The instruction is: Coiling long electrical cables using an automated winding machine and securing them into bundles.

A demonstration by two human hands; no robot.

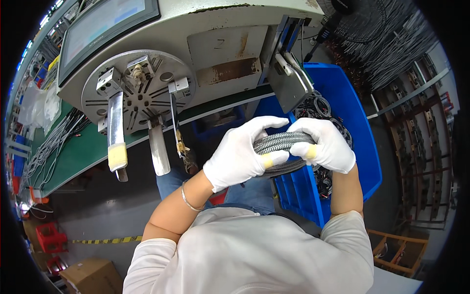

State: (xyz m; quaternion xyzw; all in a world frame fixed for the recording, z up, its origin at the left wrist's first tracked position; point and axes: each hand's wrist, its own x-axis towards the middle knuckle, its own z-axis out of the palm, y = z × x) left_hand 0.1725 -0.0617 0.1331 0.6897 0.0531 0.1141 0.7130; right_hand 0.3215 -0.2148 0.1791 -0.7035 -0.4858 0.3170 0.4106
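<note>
Between the two white-gloved hands sat a coil of braided grey-and-black cable (283,144), held at chest height above the person's lap. Her left hand (242,154) was clenched around the coil's near side, thumb pressed on the lower strands (a strip of yellow tape showed on that thumb), while the right hand (325,144) gripped the far side, fingers curled over the top. A thin bracelet (188,198) circled the left wrist. Just behind and below the coil stood a blue plastic bin (352,112) holding more dark coiled cables (320,105). Further left, a round slotted metal winding plate (139,90) with clamps and hanging steel arms was mounted on a grey machine, a screen (105,22) above it. A green counter (73,149) ran beneath, carrying loose grey wires (54,139).
</note>
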